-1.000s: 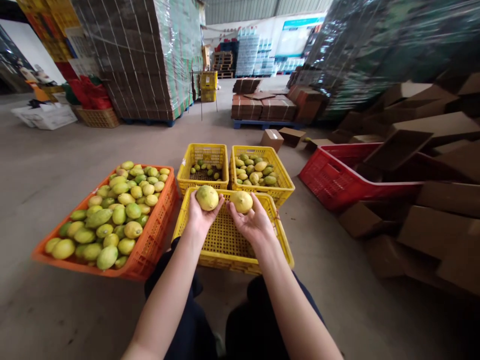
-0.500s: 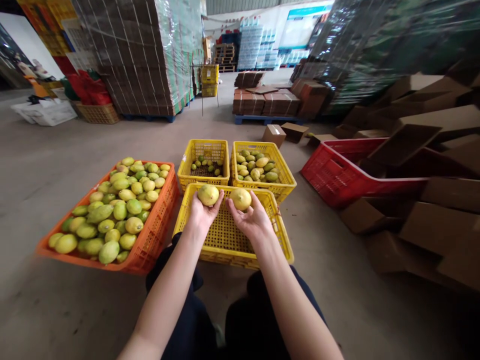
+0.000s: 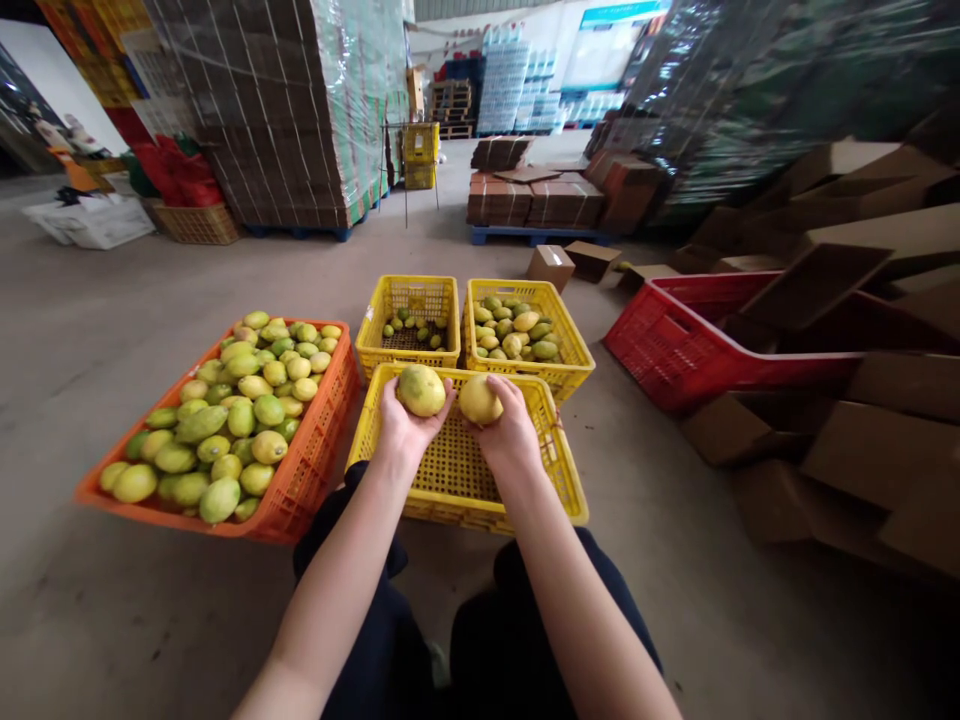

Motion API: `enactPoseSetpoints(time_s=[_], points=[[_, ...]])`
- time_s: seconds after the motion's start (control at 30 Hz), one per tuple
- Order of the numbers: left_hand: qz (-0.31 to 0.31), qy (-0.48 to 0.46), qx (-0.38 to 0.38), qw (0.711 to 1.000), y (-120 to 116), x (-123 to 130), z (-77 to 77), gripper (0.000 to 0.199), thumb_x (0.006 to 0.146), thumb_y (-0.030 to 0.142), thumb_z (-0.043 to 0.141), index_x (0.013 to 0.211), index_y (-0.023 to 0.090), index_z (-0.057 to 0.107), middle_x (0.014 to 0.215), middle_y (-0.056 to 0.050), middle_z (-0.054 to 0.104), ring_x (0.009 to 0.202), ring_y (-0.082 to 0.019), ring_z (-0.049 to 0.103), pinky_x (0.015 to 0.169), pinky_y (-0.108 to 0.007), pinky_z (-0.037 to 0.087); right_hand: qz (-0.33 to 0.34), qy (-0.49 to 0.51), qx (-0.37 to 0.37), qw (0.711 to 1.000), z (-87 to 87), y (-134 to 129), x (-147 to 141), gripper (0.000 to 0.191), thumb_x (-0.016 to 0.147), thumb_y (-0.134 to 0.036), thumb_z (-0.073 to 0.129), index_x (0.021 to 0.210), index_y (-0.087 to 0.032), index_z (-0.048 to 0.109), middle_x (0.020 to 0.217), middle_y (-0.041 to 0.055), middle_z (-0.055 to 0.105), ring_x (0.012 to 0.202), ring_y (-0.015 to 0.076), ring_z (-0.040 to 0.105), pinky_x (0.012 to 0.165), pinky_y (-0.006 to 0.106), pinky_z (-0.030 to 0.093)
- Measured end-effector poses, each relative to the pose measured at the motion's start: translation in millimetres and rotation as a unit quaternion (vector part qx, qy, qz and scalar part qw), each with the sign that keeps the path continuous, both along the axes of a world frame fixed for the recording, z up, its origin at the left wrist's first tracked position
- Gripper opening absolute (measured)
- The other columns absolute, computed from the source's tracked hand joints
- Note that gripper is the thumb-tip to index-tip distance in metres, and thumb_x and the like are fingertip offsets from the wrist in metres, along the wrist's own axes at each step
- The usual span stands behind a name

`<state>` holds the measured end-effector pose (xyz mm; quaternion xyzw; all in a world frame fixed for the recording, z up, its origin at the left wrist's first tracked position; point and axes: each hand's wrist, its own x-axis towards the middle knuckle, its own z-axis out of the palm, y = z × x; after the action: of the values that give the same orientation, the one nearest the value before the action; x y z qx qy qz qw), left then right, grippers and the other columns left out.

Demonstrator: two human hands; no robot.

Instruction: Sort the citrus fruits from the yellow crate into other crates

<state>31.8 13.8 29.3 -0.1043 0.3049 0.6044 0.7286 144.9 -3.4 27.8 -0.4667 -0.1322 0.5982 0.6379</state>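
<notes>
Fingers of the left hand (image 3: pixel 407 425) cup a greenish-yellow fruit (image 3: pixel 421 390) from below; those of the right hand (image 3: pixel 511 430) curl around a yellow fruit (image 3: pixel 478 399), though their tips I cannot see well. Both forearms (image 3: pixel 334 590) stretch forward and inward, the fruits above the nearest yellow crate (image 3: pixel 457 475), beside a heaped orange crate (image 3: pixel 319 450).

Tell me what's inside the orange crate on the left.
Fruits, yellow and green mixed, fill the orange crate to about its rim. Only the upper ones show; they cover the crate's floor and anything lying deeper.
</notes>
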Motion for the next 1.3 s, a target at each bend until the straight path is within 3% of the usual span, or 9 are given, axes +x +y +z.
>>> enactPoseSetpoints(time_s=[0.17, 0.3, 0.43, 0.57, 0.67, 0.83, 1.07, 1.2, 1.3], points=[[-0.025, -0.019, 0.074, 0.997, -6.7, 4.1, 8.1, 0.038, 0.088, 0.045, 0.044, 0.098, 0.014, 0.064, 0.085, -0.01, 0.068, 0.078, -0.023, 0.068, 0.074, -0.04, 0.059, -0.029, -0.263, 0.171, 0.949, 0.0, -6.8, 0.7, 0.043, 0.071, -0.046, 0.071, 0.108, -0.028, 0.061, 0.103, 0.0013, 0.064, 0.091, 0.0191, 0.06, 0.078, 0.034, 0.053], [-0.043, 0.009, 0.154, 0.987, -13.7, 14.6, 13.6, 0.032, 0.088, 0.04, 0.047, 0.093, 0.014, 0.065, 0.089, -0.009, 0.07, 0.091, -0.024, 0.068, 0.082, -0.038, 0.057, -0.062, -0.393, 0.211, 0.893, 5.4, -13.4, -1.8, 0.043, 0.078, -0.046, 0.065, 0.115, -0.025, 0.054, 0.11, 0.0049, 0.062, 0.1, 0.0213, 0.058, 0.096, 0.044, 0.047], [-0.047, 0.022, 0.201, 0.978, -16.9, 24.6, 11.1, 0.033, 0.087, 0.044, 0.046, 0.089, 0.017, 0.065, 0.097, -0.008, 0.071, 0.101, -0.025, 0.066, 0.083, -0.036, 0.057, -0.03, -0.479, 0.244, 0.843, 4.7, -17.3, -6.2, 0.04, 0.091, -0.044, 0.048, 0.127, -0.027, 0.05, 0.13, 0.0093, 0.053, 0.123, 0.0239, 0.048, 0.111, 0.051, 0.033], [-0.046, 0.063, 0.222, 0.972, -16.4, 27.0, 9.5, 0.032, 0.081, 0.045, 0.053, 0.094, 0.019, 0.066, 0.096, -0.009, 0.07, 0.106, -0.026, 0.065, 0.087, -0.036, 0.057, 0.027, -0.51, 0.281, 0.813, -5.6, -17.0, -6.8, 0.045, 0.094, -0.048, 0.036, 0.134, -0.031, 0.047, 0.144, 0.0095, 0.039, 0.139, 0.0281, 0.033, 0.115, 0.059, 0.023], [-0.075, 0.083, 0.246, 0.963, -15.9, 24.5, 9.7, 0.045, 0.079, 0.05, 0.055, 0.109, 0.018, 0.065, 0.105, -0.01, 0.069, 0.112, -0.028, 0.063, 0.09, -0.038, 0.055, 0.042, -0.546, 0.302, 0.78, -11.7, -17.5, -6.1, 0.057, 0.087, -0.055, 0.05, 0.138, -0.031, 0.046, 0.152, 0.0102, 0.026, 0.145, 0.0347, 0.021, 0.115, 0.064, 0.021], [-0.091, 0.048, 0.257, 0.961, -14.7, 29.3, -1.1, 0.056, 0.078, 0.056, 0.059, 0.119, 0.019, 0.062, 0.113, -0.013, 0.066, 0.117, -0.031, 0.06, 0.092, -0.042, 0.054, -0.028, -0.611, 0.334, 0.717, -12.3, -20.0, -10.5, 0.07, 0.066, -0.053, 0.076, 0.126, -0.025, 0.054, 0.146, 0.0144, 0.036, 0.144, 0.0404, 0.02, 0.116, 0.067, 0.018], [0.008, 0.039, 0.192, 0.981, -16.7, 58.1, -25.8, 0.047, 0.082, 0.051, 0.06, 0.121, 0.024, 0.06, 0.105, -0.008, 0.065, 0.115, -0.029, 0.061, 0.092, -0.039, 0.055, 0.005, -0.596, 0.399, 0.697, -8.7, -27.3, -19.8, 0.059, 0.072, -0.035, 0.074, 0.126, -0.029, 0.052, 0.122, 0.0087, 0.063, 0.131, 0.0324, 0.047, 0.117, 0.063, 0.02], [-0.011, 0.051, 0.163, 0.985, -9.1, 38.2, -10.6, 0.034, 0.087, 0.048, 0.055, 0.101, 0.019, 0.065, 0.088, -0.007, 0.066, 0.094, -0.024, 0.067, 0.084, -0.034, 0.056, -0.022, -0.536, 0.403, 0.742, 3.1, -35.0, -16.7, 0.058, 0.068, -0.027, 0.075, 0.121, -0.032, 0.054, 0.119, 0.0068, 0.065, 0.116, 0.0297, 0.057, 0.106, 0.056, 0.042], [0.041, 0.052, 0.154, 0.986, -0.1, 19.4, 5.8, 0.03, 0.09, 0.043, 0.05, 0.081, 0.017, 0.063, 0.076, -0.004, 0.065, 0.073, -0.016, 0.066, 0.077, -0.029, 0.055, -0.056, -0.499, 0.375, 0.779, 14.3, -34.0, -0.9, 0.058, 0.063, -0.022, 0.077, 0.116, -0.031, 0.056, 0.115, 0.0048, 0.064, 0.107, 0.0272, 0.059, 0.1, 0.051, 0.047]])
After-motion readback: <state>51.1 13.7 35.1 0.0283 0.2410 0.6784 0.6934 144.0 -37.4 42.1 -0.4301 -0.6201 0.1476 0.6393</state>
